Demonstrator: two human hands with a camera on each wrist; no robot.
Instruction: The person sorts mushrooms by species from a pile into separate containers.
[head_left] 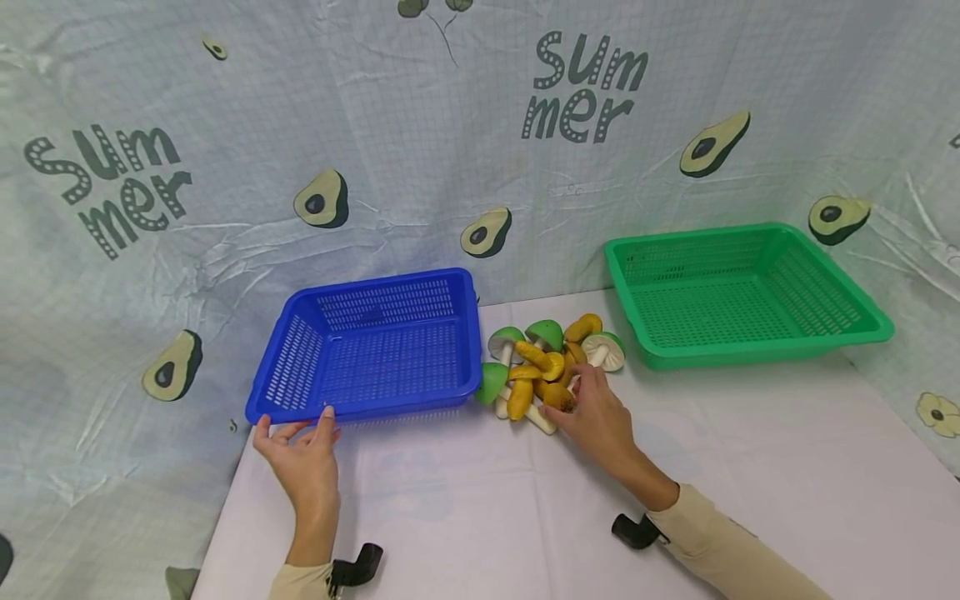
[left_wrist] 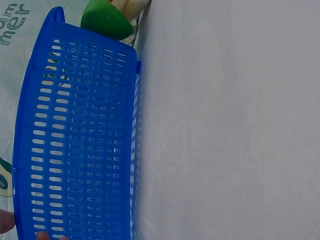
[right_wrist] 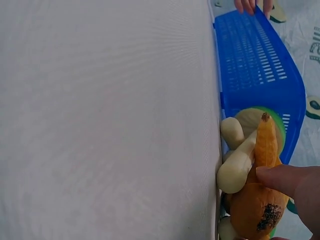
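Note:
At the front left of a blue plastic basket [head_left: 390, 358], my left hand [head_left: 303, 462] grips the rim, with its thumb on the rim and fingers against the outer wall. The basket's slotted side [left_wrist: 80, 135] fills much of the left wrist view. My right hand [head_left: 600, 421] is at a pile of toy mushrooms, thumb and fingers around an orange-brown mushroom [head_left: 558, 397] with a dark speckled patch. In the right wrist view the thumb touches this mushroom [right_wrist: 250, 207]; the other fingers are mostly hidden. Yellow mushrooms [head_left: 519, 400] and green-capped mushrooms [head_left: 492, 382] lie around it.
A green basket [head_left: 750, 350] with nothing in it stands right of the pile. The blue basket's inside is also bare. Both are on a white-covered table [head_left: 465, 517], in front of a cloth backdrop [head_left: 420, 150] printed with avocados. Black wrist devices [head_left: 358, 567] sit by the sleeves.

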